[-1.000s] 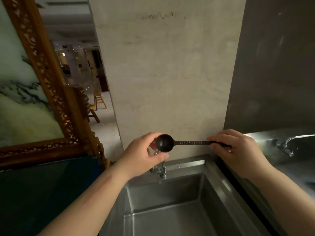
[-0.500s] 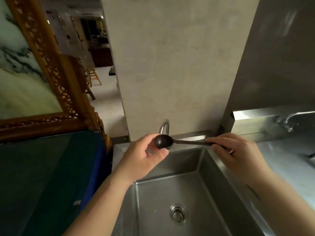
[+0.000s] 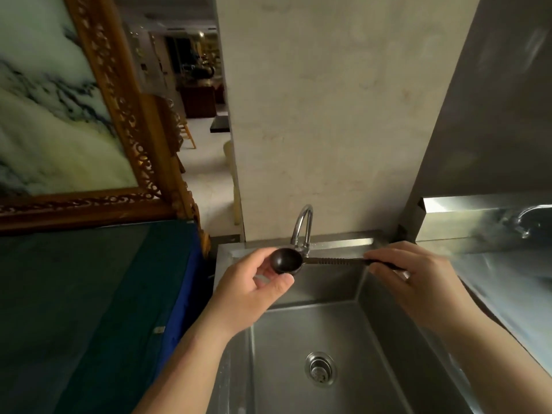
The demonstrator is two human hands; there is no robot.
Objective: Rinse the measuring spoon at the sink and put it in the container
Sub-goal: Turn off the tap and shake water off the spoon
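Spoon [image 3: 286, 260] is held level over the sink [image 3: 301, 339], just before the tap [image 3: 302, 225]. Handle is pinched by right hand [image 3: 418, 282] fingers; bowl is cupped by left hand [image 3: 248, 291], fingers curled.

One spoon [image 3: 286, 260], held between the hands. Two hands: left hand [image 3: 251, 289] at its bowl, right hand [image 3: 418, 276] on its handle. One sink [image 3: 385, 330] below the hands, one drain [image 3: 320, 368] in it. Two taps: one tap [image 3: 302, 227] just behind the spoon, a second tap [image 3: 527, 218] beyond the right hand. One framed picture [image 3: 128, 115] past the left hand.
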